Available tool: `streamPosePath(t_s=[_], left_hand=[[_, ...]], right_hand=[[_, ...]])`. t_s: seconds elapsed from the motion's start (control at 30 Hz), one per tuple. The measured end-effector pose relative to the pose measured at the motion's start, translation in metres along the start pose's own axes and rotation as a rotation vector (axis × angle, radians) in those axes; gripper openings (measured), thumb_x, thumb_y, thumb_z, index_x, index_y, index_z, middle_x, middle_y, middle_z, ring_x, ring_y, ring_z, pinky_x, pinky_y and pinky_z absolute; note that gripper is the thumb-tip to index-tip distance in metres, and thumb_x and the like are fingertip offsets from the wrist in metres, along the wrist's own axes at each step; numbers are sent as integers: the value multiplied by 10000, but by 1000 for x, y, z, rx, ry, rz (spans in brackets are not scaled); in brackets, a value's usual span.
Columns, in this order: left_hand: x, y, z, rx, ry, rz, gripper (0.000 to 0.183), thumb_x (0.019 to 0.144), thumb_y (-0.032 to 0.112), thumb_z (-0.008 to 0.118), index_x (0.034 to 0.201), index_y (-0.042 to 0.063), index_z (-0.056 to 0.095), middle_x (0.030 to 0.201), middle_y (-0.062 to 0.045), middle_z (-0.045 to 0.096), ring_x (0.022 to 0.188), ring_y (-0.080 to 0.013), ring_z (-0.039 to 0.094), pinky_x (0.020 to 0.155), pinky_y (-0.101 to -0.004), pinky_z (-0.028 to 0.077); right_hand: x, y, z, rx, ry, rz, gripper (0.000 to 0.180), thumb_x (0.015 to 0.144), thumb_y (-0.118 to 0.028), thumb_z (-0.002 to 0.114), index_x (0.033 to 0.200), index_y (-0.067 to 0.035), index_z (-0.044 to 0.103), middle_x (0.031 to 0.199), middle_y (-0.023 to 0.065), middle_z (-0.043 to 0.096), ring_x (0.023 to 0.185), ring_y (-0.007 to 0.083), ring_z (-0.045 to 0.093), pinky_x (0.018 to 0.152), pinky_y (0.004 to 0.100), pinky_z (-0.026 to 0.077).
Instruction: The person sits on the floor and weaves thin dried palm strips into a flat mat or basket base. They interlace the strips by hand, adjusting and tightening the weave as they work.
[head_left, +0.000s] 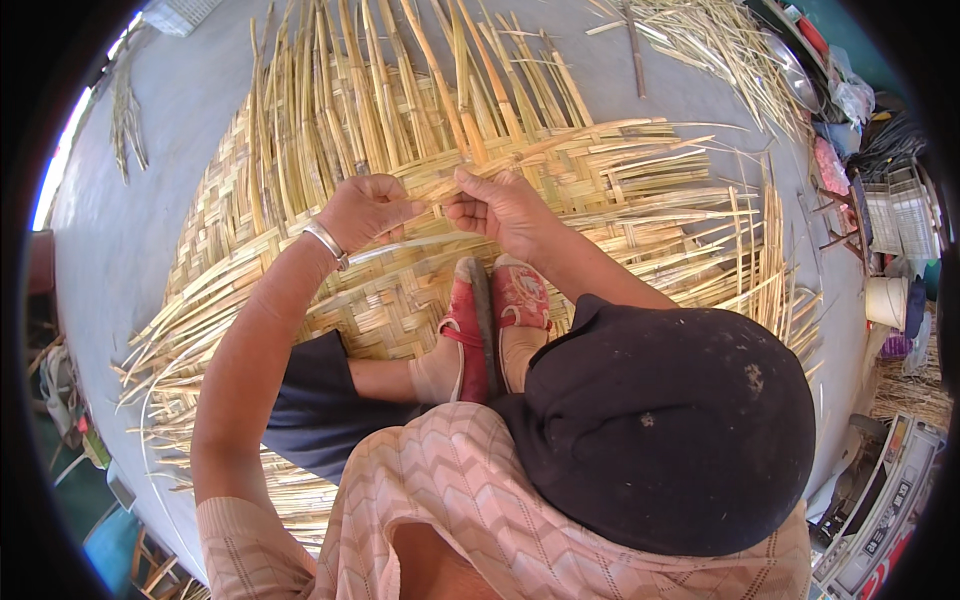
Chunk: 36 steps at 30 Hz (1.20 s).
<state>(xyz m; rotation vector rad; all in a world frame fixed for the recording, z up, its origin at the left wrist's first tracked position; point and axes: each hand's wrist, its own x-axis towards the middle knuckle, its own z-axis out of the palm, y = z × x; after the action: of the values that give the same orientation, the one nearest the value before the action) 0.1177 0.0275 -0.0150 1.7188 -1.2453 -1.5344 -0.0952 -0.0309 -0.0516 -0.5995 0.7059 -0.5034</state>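
My left hand, with a silver bangle at its wrist, pinches the left part of a split reed strip between thumb and fingers. Close beside it, my right hand grips the same strip with thumb and curled fingers. The strip slants up to the right, over a large woven reed mat. Long, loose reed ends stick out of the weave at the far side and to the right. My red shoes rest on the mat just below the hands.
A heap of loose reeds lies at the upper right, with a dark stick beside it. Another small reed bundle is at the upper left. Plastic crates, a white bucket and a parked vehicle line the right side.
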Motion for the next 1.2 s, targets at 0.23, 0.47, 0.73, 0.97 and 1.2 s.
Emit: streamPosePath(t_s=[0.23, 0.47, 0.73, 0.97, 1.2], left_hand=[[-19, 23, -6, -238, -75, -147, 269, 823, 291, 693, 733, 77, 556, 539, 13, 524, 425, -51, 445, 402, -182, 338], [-17, 4, -27, -313, -226, -198, 240, 830, 281, 684, 752, 83, 574, 584, 8, 553, 483, -57, 493, 429, -188, 373], [-16, 5, -5, 447, 60, 271, 175, 817, 151, 687, 744, 37, 575, 599, 25, 515, 560, -53, 455, 507, -232, 398], [-15, 2, 1, 519, 104, 174, 212, 786, 179, 710, 744, 28, 568, 582, -4, 509, 554, -68, 449, 512, -264, 408], [-12, -15, -17, 517, -67, -73, 283, 761, 289, 687, 735, 13, 631, 620, -70, 576, 583, -155, 529, 588, -324, 440]], right_hand=[[-9, -20, 0, 129, -40, -117, 104, 883, -159, 608, 931, -67, 608, 869, 44, 648, 760, 135, 636, 658, 267, 543], [-14, -27, 12, 111, -41, -189, 58, 882, -137, 604, 886, -79, 600, 817, 26, 646, 710, 119, 636, 632, 259, 543], [-9, -14, -7, -56, 219, -190, 140, 844, -188, 659, 902, -97, 571, 749, -1, 614, 619, 98, 610, 558, 238, 511], [-11, -12, -4, -77, 247, -184, 142, 846, -193, 655, 900, -93, 568, 757, -3, 621, 613, 100, 613, 543, 237, 506], [1, -11, -15, -113, 408, -245, 170, 853, -224, 643, 941, -104, 561, 849, 0, 602, 728, 105, 605, 600, 241, 472]])
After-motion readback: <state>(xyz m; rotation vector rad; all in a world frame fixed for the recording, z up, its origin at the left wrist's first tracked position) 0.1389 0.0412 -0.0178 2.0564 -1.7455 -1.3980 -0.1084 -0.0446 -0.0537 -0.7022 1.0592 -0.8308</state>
